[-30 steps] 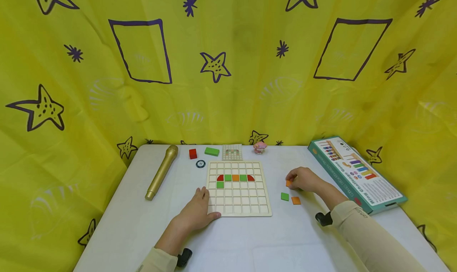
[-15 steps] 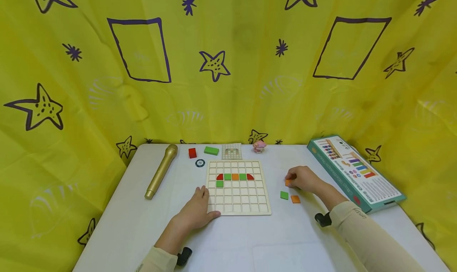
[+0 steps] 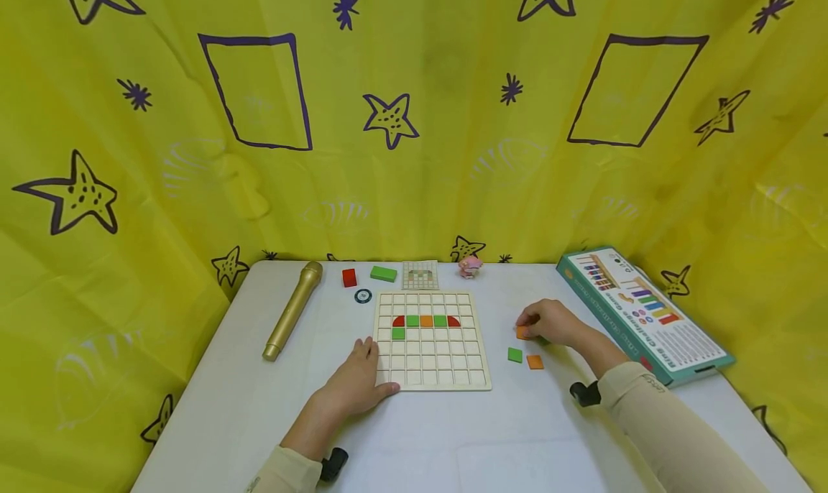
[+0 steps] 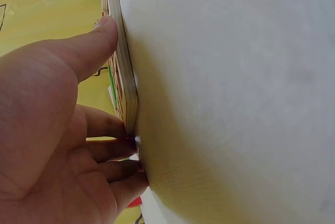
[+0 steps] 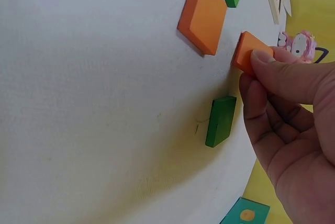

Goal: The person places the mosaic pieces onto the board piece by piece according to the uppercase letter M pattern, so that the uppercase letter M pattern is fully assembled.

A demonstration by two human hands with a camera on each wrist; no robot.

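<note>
The right hand is pinching a small orange tile between thumb and fingertips, to the right of the gridded wooden board on the white table. The tile is sitting low, at or just above the tabletop; from the wrist view it is probably touching the surface with one edge, though that contact is hard to confirm. Just near of it a flat orange square and a green square are lying apart from each other, and another green piece is lying on the table close under the fingers.

The left hand is bracing the board's near left corner, with the thumb lying along the edge and the fingers curling against the side, so it is gripping the board rather than resting open.

To do this lift well, the pinch should be holding the tile by its side faces, keeping it level and clear of the neighbouring green piece so nothing is being dragged along. The board is already carrying a row of red, green and orange pieces with one green below; the left hand should be keeping steady pressure so the cells are not shifting as a piece is coming in.
</note>
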